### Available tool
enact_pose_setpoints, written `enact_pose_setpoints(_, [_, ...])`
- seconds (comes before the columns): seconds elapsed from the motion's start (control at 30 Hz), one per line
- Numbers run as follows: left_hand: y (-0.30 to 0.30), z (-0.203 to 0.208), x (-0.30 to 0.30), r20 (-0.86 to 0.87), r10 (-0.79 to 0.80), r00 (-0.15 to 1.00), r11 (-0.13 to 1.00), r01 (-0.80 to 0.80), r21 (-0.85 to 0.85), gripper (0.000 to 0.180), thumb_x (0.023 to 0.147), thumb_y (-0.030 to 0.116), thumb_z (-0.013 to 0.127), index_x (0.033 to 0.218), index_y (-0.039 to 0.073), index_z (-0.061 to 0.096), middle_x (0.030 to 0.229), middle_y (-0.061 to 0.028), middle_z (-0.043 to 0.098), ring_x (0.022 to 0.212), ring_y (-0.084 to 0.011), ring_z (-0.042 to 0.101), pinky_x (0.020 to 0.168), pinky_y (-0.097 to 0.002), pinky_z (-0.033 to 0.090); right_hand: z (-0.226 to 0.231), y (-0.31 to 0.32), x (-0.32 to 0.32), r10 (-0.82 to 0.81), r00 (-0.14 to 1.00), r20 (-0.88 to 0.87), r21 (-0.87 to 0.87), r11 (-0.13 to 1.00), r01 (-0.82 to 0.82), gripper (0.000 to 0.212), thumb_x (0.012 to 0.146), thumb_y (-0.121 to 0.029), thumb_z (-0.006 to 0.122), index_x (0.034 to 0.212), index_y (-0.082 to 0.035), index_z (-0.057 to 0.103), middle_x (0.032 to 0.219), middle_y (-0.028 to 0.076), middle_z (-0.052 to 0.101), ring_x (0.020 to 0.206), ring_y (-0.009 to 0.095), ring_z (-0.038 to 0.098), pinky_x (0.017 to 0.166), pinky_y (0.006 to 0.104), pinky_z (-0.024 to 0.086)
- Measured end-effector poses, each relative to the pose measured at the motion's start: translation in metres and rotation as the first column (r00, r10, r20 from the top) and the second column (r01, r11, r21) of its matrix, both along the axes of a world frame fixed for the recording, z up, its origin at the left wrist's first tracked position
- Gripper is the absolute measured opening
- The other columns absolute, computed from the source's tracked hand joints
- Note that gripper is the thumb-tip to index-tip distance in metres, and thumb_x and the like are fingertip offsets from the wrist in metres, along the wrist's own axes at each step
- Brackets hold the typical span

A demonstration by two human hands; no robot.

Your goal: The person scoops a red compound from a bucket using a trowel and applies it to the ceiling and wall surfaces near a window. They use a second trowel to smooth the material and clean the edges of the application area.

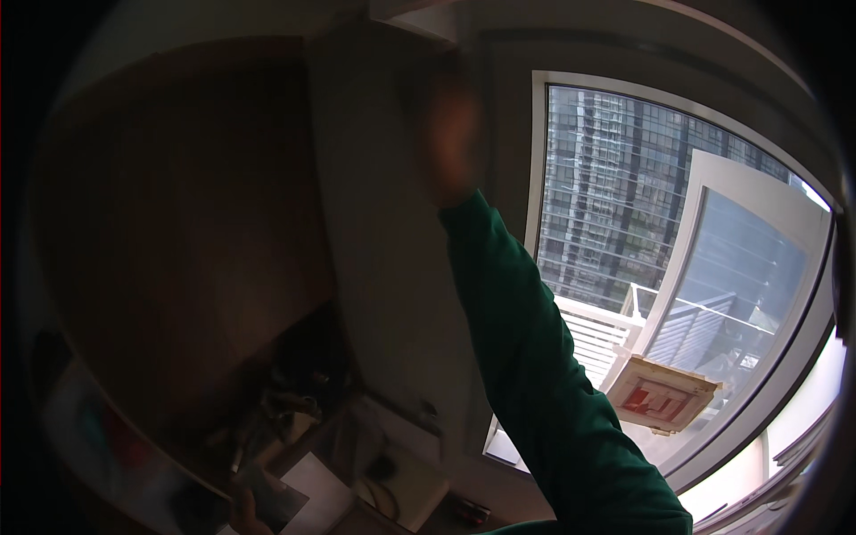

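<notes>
My right arm, in a green sleeve, reaches up across the middle of the view. At its end my right hand is dark and smeared by motion, so its fingers cannot be made out. A dark patch lies just above the fingertips; whether it is a held thing or shadow does not show. The hand is in front of the grey wall, left of the window. Low on the left, what seems to be part of my left hand shows dimly beside a grey and white flat piece; its grip is unclear.
A large dark brown panel fills the left. On the right, a white-framed glass door or window stands open toward tall buildings. A taped cardboard piece is in front of it. Clutter and an open pale box lie below.
</notes>
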State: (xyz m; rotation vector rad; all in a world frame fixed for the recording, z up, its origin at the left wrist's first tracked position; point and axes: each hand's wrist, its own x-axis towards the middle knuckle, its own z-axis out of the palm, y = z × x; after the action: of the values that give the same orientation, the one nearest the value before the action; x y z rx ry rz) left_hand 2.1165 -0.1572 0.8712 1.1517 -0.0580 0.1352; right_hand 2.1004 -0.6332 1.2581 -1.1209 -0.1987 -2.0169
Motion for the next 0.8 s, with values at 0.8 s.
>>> enact_pose_setpoints(0.8, [0.001, -0.017, 0.034, -0.032, -0.052, 0.998, 0.996, 0.054, 0.064, 0.03, 0.089, 0.015, 0.069, 0.108, -0.008, 0.066, 0.102, -0.0117, 0.068, 0.089, -0.0217, 0.063, 0.081, -0.0347, 0.051, 0.016, 0.01, 0.056, -0.33, 0.937, 0.112, -0.019, 0.942, 0.334, 0.01, 0.09, -0.004, 0.054, 0.088, 0.006, 0.056, 0.071, 0.003, 0.056, 0.067, 0.009, 0.046, 0.056, 0.0307, 0.043])
